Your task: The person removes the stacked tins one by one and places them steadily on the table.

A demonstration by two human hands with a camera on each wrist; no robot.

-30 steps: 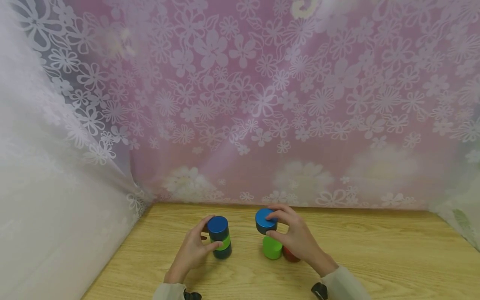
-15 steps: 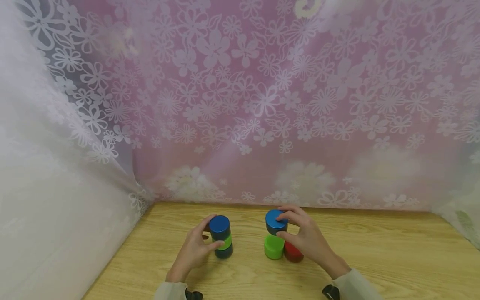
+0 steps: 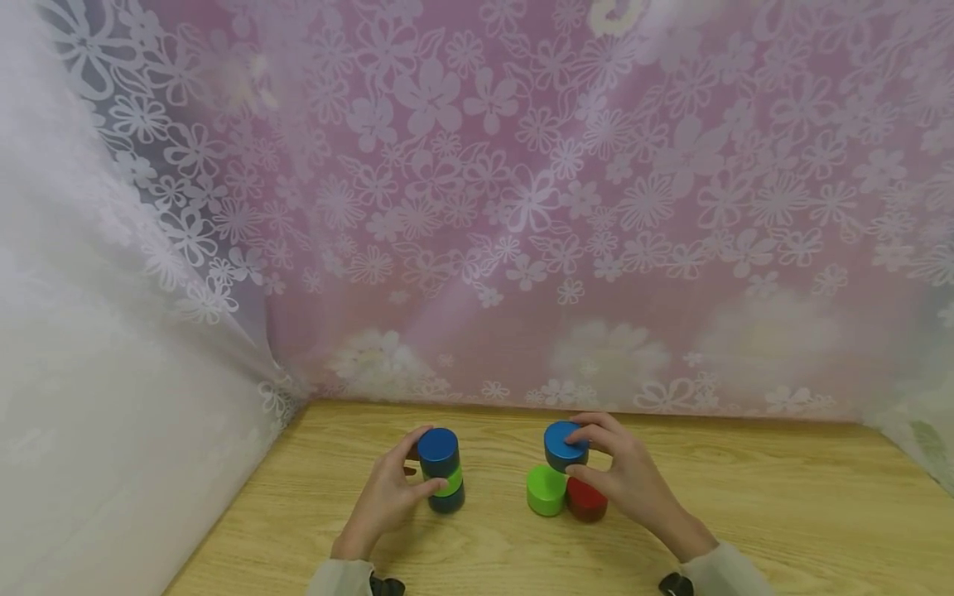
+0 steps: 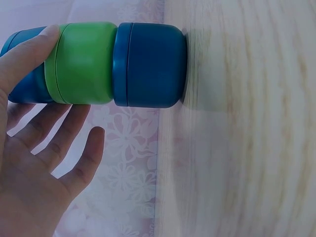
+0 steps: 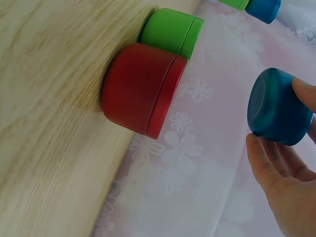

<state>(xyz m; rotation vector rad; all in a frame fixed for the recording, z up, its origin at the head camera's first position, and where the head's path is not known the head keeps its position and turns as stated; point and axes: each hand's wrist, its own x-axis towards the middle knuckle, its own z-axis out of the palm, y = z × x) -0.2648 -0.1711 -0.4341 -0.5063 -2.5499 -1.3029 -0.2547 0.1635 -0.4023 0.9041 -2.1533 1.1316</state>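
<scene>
Head view, clock directions taken from its centre: the left hand (image 3: 383,494) sat at 7 o'clock, thumb and fingers curled around an upright stack (image 3: 436,467) of 3 round containers, the upper blue container (image 3: 438,445) on the green middle container (image 3: 455,479) on the lower blue container (image 3: 449,502). Toward 5 o'clock the right hand (image 3: 624,468) pinched a single blue container (image 3: 564,444), flat top upward, raised clear of the desk (image 3: 768,505). The red container (image 3: 586,502) stood on the desk, with the single green container (image 3: 546,492) just beside it at its 9 o'clock; I cannot tell whether those 2 touched. Floral cloth (image 3: 462,207) hung across 12 o'clock.

Left wrist view, tipped sideways: the stack ran from 10 to 12 o'clock, its base on the desk at 3 o'clock. The thumb lay across the upper blue container, its tip at the edge of the green middle container, and 1 finger stood off the stack.

Right wrist view, also tipped: the single blue container showed its underside at 3 o'clock, gripped between thumb and fingers, well apart from the red container at 11 o'clock. The single green container sat at 12 o'clock, partly hidden behind the red.
</scene>
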